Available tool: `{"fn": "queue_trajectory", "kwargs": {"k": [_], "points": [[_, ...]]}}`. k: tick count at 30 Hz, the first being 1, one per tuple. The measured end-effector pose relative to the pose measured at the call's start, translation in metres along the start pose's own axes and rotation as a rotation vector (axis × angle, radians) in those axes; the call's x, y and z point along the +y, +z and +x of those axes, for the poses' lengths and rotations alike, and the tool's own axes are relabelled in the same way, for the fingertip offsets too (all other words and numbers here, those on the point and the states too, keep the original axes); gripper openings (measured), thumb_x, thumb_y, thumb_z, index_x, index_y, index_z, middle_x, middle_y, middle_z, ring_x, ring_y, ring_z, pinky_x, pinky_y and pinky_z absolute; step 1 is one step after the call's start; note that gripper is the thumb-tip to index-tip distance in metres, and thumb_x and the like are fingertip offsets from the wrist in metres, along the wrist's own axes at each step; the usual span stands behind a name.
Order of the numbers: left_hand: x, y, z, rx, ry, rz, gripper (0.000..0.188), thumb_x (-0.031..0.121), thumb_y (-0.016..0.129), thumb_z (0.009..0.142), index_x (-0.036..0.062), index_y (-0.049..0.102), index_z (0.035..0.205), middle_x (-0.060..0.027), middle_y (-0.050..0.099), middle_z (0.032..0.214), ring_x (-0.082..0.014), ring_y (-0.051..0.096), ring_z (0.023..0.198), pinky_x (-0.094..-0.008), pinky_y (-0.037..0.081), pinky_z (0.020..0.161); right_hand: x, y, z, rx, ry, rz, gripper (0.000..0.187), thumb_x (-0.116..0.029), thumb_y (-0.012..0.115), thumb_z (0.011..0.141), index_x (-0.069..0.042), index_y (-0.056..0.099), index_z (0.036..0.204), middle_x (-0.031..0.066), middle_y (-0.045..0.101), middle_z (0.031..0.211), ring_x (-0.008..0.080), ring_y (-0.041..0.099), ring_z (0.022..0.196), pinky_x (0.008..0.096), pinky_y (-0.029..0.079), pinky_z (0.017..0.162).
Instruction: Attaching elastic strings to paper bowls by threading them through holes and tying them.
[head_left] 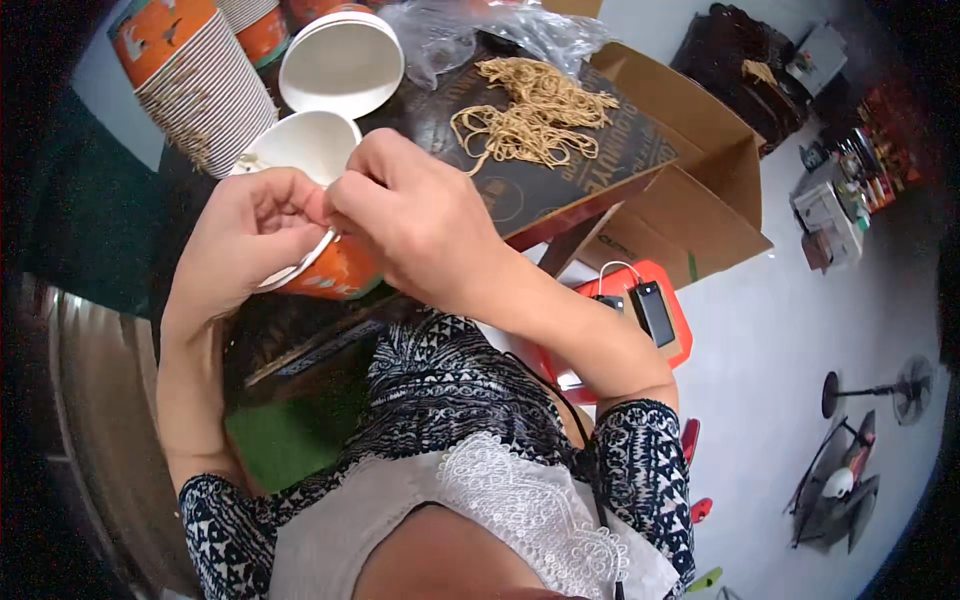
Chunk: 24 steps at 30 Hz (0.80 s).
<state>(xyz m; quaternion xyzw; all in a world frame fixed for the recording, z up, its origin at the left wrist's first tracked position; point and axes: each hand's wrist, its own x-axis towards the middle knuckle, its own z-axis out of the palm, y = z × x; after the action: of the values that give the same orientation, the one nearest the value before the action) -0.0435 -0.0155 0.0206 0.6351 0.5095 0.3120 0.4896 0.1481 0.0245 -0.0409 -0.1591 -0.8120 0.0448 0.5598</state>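
Note:
An orange paper bucket (345,270) with a white inside and rim stands tilted in front of me at the table's near edge. My left hand (240,230) is closed at its rim, the thumb lying along the edge and the fingers curled over the opening. My right hand (420,220) meets it there in a pinch, fingertips touching those of the left. What the fingertips pinch is too small and too covered to make out. Beyond the rim stands another white-lined paper bucket (342,65), its mouth facing me.
A tall stack of orange paper buckets (205,100) rises at the left, with cord ends along its side. A heap of tan cord (540,110) lies on the dark table (510,195), near clear plastic bags (490,30). Right of it are an open cardboard box (690,215) and a red stool (680,310).

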Motion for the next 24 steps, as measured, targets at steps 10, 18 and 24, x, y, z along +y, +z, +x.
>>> {"fn": "queue_trajectory", "kwargs": {"k": [10,18,24], "points": [[-0.006,0.003,-0.002,0.027,0.019,0.068,0.018,-0.005,0.065,0.076,-0.0014,0.061,0.093,-0.0004,0.063,0.082,-0.003,0.058,0.075,-0.0166,0.045,0.065,-0.009,-0.001,0.008,-0.129,-0.079,0.081,0.025,-0.004,0.062,0.075,-0.005,0.059,0.1,0.011,0.055,0.083,0.0305,0.061,0.075,0.038,0.05,0.063],[-0.007,0.006,0.004,0.044,0.219,0.164,0.028,0.003,0.069,0.076,-0.0032,0.066,0.103,-0.0064,0.069,0.094,-0.0123,0.063,0.086,-0.0283,0.05,0.079,-0.02,-0.006,0.027,-0.249,-0.036,0.209,0.049,0.01,0.056,0.073,-0.004,0.059,0.12,0.0161,0.058,0.107,0.0308,0.062,0.096,0.0347,0.052,0.082],[-0.013,0.002,0.006,-0.118,0.116,-0.207,0.012,0.004,0.068,0.08,-0.0012,0.064,0.091,-0.0021,0.065,0.081,-0.0062,0.059,0.072,-0.0194,0.047,0.065,-0.014,-0.017,0.015,0.016,0.164,0.068,0.022,0.007,0.06,0.08,0.0,0.062,0.1,0.019,0.055,0.099,0.0329,0.058,0.089,0.0376,0.049,0.077]]}}
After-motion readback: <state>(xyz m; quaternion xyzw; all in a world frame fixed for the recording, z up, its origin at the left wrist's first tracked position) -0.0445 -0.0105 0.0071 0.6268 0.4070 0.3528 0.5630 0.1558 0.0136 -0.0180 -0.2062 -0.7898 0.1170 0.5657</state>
